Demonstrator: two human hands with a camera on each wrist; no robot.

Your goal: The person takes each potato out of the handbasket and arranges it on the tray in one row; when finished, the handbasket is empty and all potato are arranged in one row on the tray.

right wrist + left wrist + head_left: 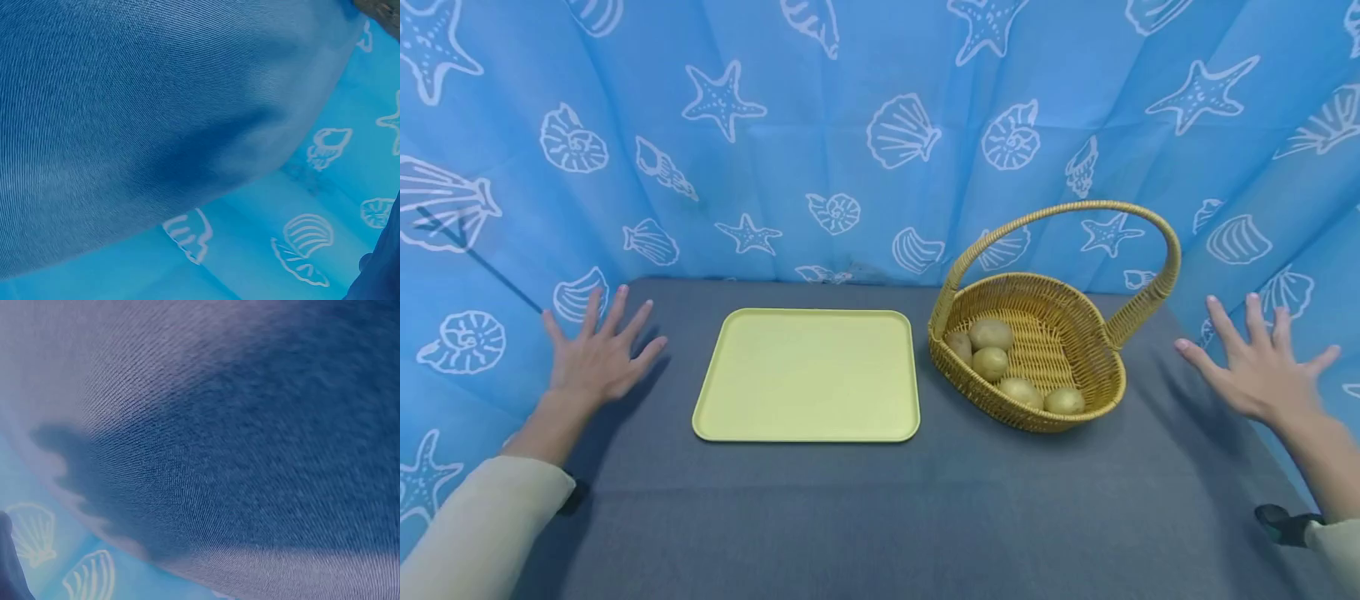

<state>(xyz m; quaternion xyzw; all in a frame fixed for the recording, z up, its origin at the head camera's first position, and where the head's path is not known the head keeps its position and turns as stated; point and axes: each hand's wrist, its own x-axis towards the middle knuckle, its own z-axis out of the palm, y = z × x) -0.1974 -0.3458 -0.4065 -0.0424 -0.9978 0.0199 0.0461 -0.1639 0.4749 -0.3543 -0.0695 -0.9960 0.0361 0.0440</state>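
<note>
My left hand (597,358), fingers spread and straight, is held over the table's left edge, apart from everything. To its right a pale yellow rectangular tray (805,375) lies flat with nothing on it. On the far right my right hand (1266,371) is also spread wide and holds nothing. Between the tray and that hand stands a woven wicker basket (1086,333) with a tall arched handle. Several potatoes (991,335) lie inside it, gathered toward its left and front. The wrist views show mostly tablecloth and hand shadows, with a dark sliver of hand at one edge.
A dark grey cloth (850,533) covers the table. Blue curtains (820,167) printed with white shells and starfish hang behind the table and along both sides, close to the hands. Dark straps sit at both wrists near the pale sleeves (490,517).
</note>
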